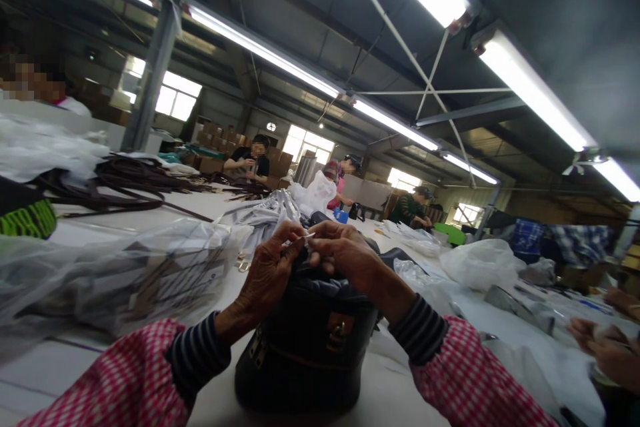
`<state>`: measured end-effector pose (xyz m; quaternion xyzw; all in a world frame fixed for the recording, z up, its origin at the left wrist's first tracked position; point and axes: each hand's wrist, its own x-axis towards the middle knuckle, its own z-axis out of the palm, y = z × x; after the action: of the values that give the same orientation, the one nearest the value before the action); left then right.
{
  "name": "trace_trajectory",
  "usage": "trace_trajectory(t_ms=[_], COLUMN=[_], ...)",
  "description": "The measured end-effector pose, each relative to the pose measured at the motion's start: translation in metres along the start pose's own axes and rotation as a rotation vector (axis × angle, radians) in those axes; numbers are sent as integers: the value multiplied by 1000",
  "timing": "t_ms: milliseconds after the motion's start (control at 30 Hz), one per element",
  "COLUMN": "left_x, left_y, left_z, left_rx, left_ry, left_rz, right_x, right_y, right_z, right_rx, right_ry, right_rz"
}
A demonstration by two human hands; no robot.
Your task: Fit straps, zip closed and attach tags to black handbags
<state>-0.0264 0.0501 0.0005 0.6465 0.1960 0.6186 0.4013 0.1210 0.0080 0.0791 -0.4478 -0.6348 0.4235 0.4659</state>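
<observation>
A black leather handbag [307, 340] with brass fittings stands on the white table right in front of me. Above its top, my left hand [270, 273] and my right hand [345, 250] meet, fingers curled and pinched together. Between the fingertips sits a small pale item [309, 237], too small to name. Both wrists wear striped cuffs under red checked sleeves.
Clear plastic bags with printed cards [150, 273] lie to the left, dark straps [125, 180] behind them. White plastic wrap [480, 260] covers the right side. Another person's hands [600, 340] work at the right edge. Several people work at the far end of the long table [65, 367].
</observation>
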Motion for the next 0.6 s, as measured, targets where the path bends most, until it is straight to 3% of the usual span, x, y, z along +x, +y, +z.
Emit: trace_trajectory(t_ms=[300,433,600], left_x=[1,-1,2], left_y=[0,-1,-2], left_z=[0,0,0], left_rx=[42,130,153], left_ry=[-13,-19,5], left_rz=[18,51,62], right_x=[5,10,17], right_y=[4,4,-2], right_z=[-6,-15,-25], right_rx=[115,157,-9], right_ry=[-25,-101,-182], right_rz=[30,59,58])
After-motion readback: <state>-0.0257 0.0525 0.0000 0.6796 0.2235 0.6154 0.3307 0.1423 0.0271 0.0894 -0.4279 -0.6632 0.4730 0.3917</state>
